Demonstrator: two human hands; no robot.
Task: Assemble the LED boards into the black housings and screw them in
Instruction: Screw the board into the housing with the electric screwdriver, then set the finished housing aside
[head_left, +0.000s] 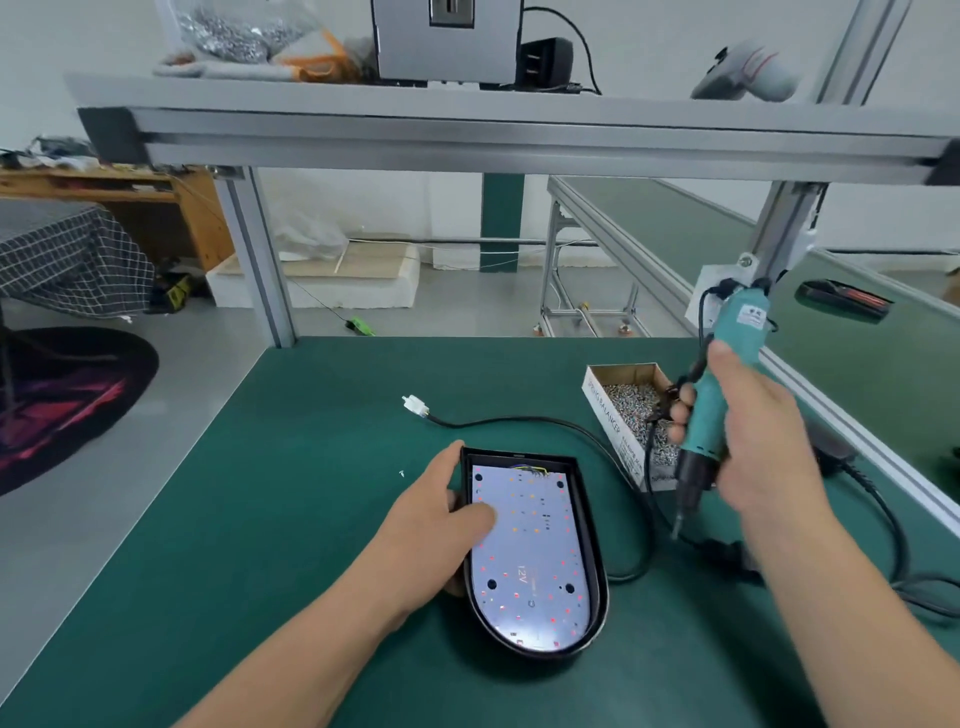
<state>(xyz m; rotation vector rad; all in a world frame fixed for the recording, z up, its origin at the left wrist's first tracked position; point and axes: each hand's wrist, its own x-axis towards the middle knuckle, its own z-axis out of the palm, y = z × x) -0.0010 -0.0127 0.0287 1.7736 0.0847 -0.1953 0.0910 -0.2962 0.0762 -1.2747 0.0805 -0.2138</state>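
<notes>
One black housing (592, 540) lies mid-mat, holding one LED board (530, 551) marked "12V". The left hand (441, 525) clamps its 9 o'clock rim, thumb on the board, fingers curled beneath. At 3 o'clock the right hand (753, 431) grips one teal screwdriver (711, 395), bit pointing down. At 2 o'clock, one screw box (605, 410) reads "SPRING BALANCER". Open green mat (311, 519) spreads toward 9 o'clock.
</notes>
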